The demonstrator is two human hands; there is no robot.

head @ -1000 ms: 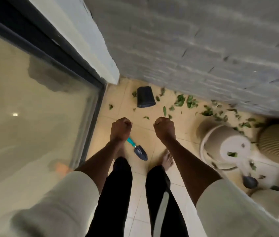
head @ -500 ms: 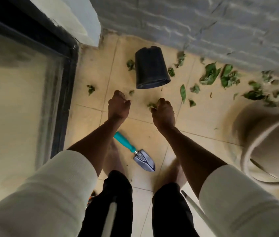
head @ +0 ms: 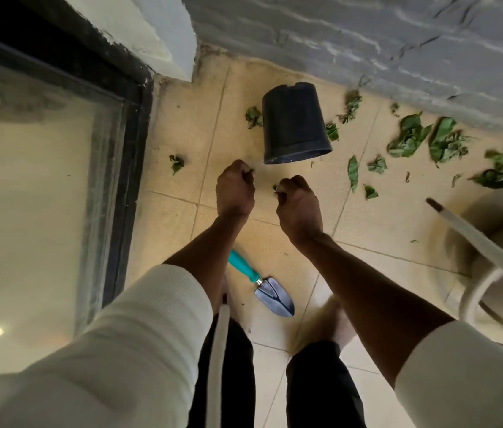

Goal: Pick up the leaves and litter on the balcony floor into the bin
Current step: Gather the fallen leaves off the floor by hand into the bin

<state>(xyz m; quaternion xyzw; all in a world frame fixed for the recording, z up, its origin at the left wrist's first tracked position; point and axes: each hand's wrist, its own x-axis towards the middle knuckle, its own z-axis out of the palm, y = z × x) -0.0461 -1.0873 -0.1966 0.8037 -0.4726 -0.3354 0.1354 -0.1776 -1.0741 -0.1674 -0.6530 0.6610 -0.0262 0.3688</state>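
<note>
Both hands reach down side by side over the tiled balcony floor, each curled into a fist. Right hand: its fingers are closed round a small green leaf scrap that peeps out at the knuckles. Left hand: fingers curled tight, with something dark at the fingertips, but I cannot tell whether it holds anything. Cream sleeves are pushed up to the forearms.

Just ahead of the hands a black plastic pot lies tipped on its side, its open rim turned toward the person. Green leaves are scattered over the tiles: one crumpled leaf lies alone to the left near the dark door frame, another sits just beside the pot's left wall, and a small one beside its right wall. To the right lie a narrow upright leaf, two big crumpled leaves and near the foot of the grey brick wall, and more leaves toward the right edge.

Below the hands, between the forearms, a garden trowel with a teal handle and metal blade lies on the floor, blade pointing toward the person. A pale round planter sits blurred at the right edge. Dark trousers with a white stripe and a bare foot show at the bottom.
</note>
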